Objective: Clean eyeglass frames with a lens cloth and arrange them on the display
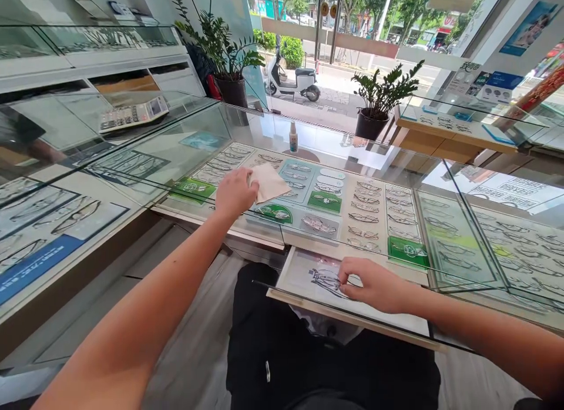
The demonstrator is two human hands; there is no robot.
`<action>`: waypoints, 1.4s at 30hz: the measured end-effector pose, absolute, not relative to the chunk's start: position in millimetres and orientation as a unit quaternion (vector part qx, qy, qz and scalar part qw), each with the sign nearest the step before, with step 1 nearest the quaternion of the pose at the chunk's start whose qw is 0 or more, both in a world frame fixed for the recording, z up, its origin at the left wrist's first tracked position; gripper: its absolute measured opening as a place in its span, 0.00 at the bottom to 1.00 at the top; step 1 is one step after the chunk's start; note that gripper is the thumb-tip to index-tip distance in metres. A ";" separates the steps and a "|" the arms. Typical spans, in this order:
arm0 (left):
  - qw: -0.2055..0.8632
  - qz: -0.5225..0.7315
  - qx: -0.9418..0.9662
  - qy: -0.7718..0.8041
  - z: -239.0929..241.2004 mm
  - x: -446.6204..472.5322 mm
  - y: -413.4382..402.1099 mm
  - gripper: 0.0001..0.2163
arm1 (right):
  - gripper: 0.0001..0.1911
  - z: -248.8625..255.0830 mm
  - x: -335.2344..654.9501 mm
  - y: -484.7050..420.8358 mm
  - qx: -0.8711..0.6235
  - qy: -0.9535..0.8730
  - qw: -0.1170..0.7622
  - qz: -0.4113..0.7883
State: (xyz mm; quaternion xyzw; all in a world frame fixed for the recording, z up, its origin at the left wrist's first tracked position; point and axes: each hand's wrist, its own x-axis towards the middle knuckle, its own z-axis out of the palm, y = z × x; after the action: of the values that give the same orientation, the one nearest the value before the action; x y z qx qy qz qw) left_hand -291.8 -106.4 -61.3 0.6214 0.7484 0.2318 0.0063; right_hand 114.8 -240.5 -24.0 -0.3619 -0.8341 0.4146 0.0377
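Glass counter (247, 134): eyeglass rows beneath. Tray (352, 319) pulled out under front edge. left hand (234, 192) on countertop, closed on white cloth (269, 182). right hand (374, 285) in tray, fingers curled narrow, tips touching eyeglass frame (324, 279); hold unclear.

Two hands: left hand (233, 192) at centre, right hand (374, 284) at lower right. One cloth (269, 182), one bottle (293, 137), one calculator (132, 113) at upper left, one scooter (291, 78) — and two plants (229, 57) along the top. Four green cards (324, 201) mid-frame.
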 end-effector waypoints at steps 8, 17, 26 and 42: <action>0.008 0.229 0.619 0.751 -60.3 -291.6 -106.7 0.27 | 0.08 -134.1 101.7 -173.7 -0.417 -0.891 0.135 0.121; -0.001 0.229 0.613 0.756 -58.9 -291.9 -108.9 0.25 | 0.18 -179.5 84.1 -34.1 -0.471 -0.860 0.198 0.007; 0.006 0.205 0.612 0.764 -55.8 -294.6 -112.2 0.27 | 0.19 -187.8 72.4 73.1 -0.488 -0.856 0.166 -0.043; 0.004 0.179 0.617 0.766 -57.4 -300.3 -119.1 0.25 | 0.16 -212.2 43.3 166.8 -0.504 -0.858 0.085 -0.052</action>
State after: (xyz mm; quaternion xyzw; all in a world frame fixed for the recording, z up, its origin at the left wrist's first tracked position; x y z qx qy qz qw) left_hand -300.3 -119.1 -57.4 0.6172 0.7661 0.1792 0.0042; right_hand 43.3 166.8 -212.2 -0.5037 -0.8581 -0.0516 0.0854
